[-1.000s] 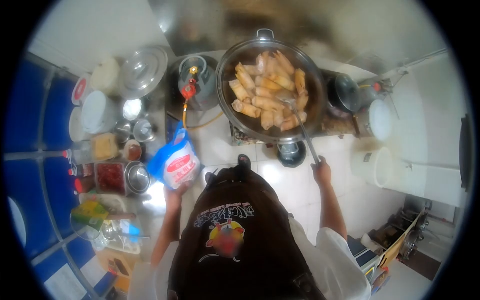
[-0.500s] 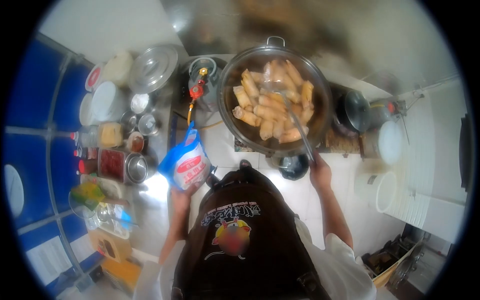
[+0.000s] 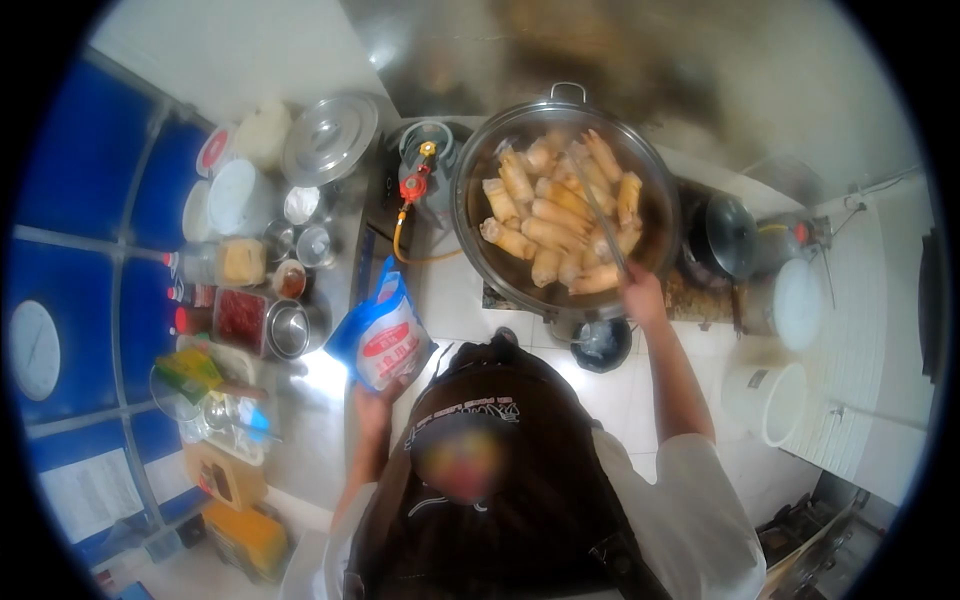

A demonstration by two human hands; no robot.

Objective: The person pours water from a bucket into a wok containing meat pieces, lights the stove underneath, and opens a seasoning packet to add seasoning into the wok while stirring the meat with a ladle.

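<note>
A large metal pot [image 3: 468, 245] holds dark liquid and many long tan pieces that look like pig trotters [image 3: 560, 212]. My right hand [image 3: 643, 295] is closed around the handle of a long metal ladle [image 3: 603, 222], at the pot's near right rim. The ladle slants across the trotters towards the far side, where its bowl is hard to make out. To the left of the pot, my left hand [image 3: 377, 400] grips the bottom of a blue and white plastic bag [image 3: 385, 335] with a red label. The bag stands upright, apart from the pot.
A gas cylinder [image 3: 425, 170] with a red regulator and orange hose stands left of the pot. The left counter bears bowls, bottles, a tray of red food [image 3: 241, 320] and a steel lid [image 3: 330, 138]. At right are a black wok [image 3: 724, 237] and white bucket [image 3: 778, 400].
My right hand has pushed forward over the pot's rim, and the ladle reaches deeper towards the far side. My left hand still holds the bag. The whole view has shifted slightly.
</note>
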